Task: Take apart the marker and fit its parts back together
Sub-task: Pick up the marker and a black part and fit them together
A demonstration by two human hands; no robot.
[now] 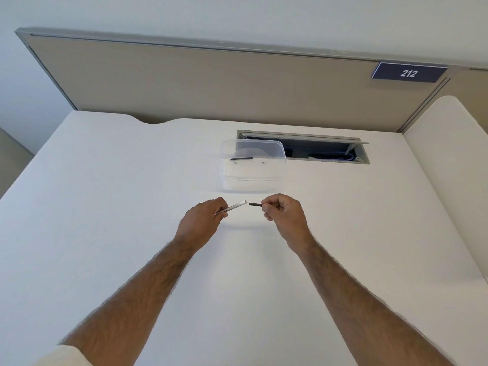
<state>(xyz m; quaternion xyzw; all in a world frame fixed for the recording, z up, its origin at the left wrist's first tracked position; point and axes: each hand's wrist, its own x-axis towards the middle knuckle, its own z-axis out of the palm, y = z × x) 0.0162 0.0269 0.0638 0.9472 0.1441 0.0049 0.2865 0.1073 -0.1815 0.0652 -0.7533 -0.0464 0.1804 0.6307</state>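
Note:
My left hand (202, 219) pinches a thin white marker barrel (235, 206) that points up and to the right, its open end free. My right hand (284, 211) grips a short black marker part (255, 204) that sticks out to the left. The two ends face each other with a small gap between them, above the white desk (132, 207). A second thin black marker piece (241, 159) lies inside the clear plastic box (252, 178) behind my hands.
The clear box stands at the desk's middle rear. Behind it is an open cable hatch (327, 151) with wires inside. A beige partition (211, 80) with a "212" sign (408, 73) closes off the back, and a white side panel (449, 143) rises at right.

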